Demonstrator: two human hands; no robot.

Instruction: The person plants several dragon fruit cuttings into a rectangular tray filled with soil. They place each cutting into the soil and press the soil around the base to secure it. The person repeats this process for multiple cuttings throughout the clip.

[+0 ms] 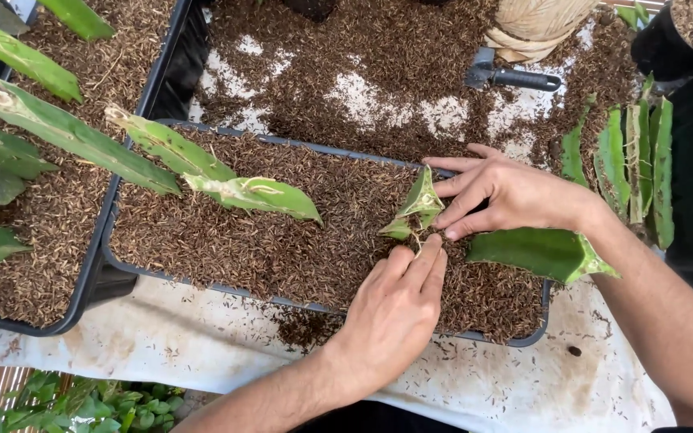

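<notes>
2 hands (391,309), 2 trays (202,132), 1 trowel (515,78), 1 black pot (663,48).

A smooth, waxy green skin is seen on the cutting (420,204). The tray (126,273) is made of dark matt plastic and is filled with coarse, loose brown husk (282,240). A white cloth-like sheet (515,377), matt and stained, is spread beneath. The trowel (515,78) is fitted with a black matt handle.

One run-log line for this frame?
left hand: pressing husk at cutting base | right hand: steadying small green cutting | tray: husk-filled, two cuttings planted
</notes>
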